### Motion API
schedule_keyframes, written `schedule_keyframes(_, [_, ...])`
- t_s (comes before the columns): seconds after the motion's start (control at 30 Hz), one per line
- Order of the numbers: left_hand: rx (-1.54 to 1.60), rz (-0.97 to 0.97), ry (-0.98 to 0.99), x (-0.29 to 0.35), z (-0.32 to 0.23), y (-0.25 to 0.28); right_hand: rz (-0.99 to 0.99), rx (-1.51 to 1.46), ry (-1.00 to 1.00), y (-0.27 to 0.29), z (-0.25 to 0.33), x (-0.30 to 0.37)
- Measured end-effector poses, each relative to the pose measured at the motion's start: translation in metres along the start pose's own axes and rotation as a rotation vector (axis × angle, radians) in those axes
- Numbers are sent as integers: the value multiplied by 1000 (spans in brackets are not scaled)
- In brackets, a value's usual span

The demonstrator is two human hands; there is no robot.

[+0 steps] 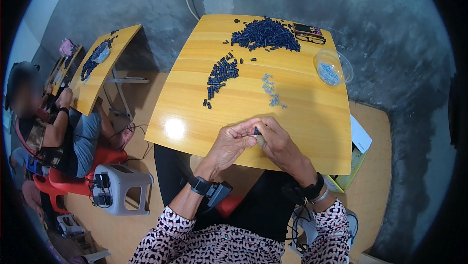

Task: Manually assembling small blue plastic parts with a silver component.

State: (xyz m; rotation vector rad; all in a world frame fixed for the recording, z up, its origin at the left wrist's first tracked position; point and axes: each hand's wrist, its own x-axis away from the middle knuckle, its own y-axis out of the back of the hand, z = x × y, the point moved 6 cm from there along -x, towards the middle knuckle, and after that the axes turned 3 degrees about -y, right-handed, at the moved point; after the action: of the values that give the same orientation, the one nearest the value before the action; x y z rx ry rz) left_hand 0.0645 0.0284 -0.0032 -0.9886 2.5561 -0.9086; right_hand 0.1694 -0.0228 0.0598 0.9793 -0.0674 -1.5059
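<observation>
My left hand (229, 144) and my right hand (280, 142) meet over the near edge of the yellow wooden table (190, 118). Between their fingertips they pinch a small black plastic piece (256, 130), its lower part hidden. Something beige (261, 141) covers a fingertip of the right hand or sits against it; I cannot tell which. Beyond my hands lies a loose strip of small silvery metal parts (274, 99). To its left is a scattered group of short black cylindrical pieces (223, 73). A larger heap of black pieces (267, 34) sits at the far side.
A clear round tub (329, 73) of silvery parts stands at the table's right edge. Eyeglasses (312, 39) and a phone-like device (307, 30) lie at the far right. Leftward, another person (53, 127) sits at a second table (109, 66). A grey stool (122, 188) stands on the floor.
</observation>
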Motion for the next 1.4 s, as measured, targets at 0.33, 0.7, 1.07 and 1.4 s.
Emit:
schedule_keyframes(0.33, [104, 39, 5, -3, -5, -11, -177, -42, -71, 11, 4, 8])
schedule_keyframes(0.7, [306, -11, 58, 1, -6, 6, -548, 465, -403, 144, -8, 85])
schedule_keyframes(1.07, [344, 44, 65, -3, -5, -1, -528, 504, -957, 202, -155, 282])
schedule_keyframes(1.4, [352, 30, 71, -5, -2, 1, -634, 655, -678, 242, -137, 230])
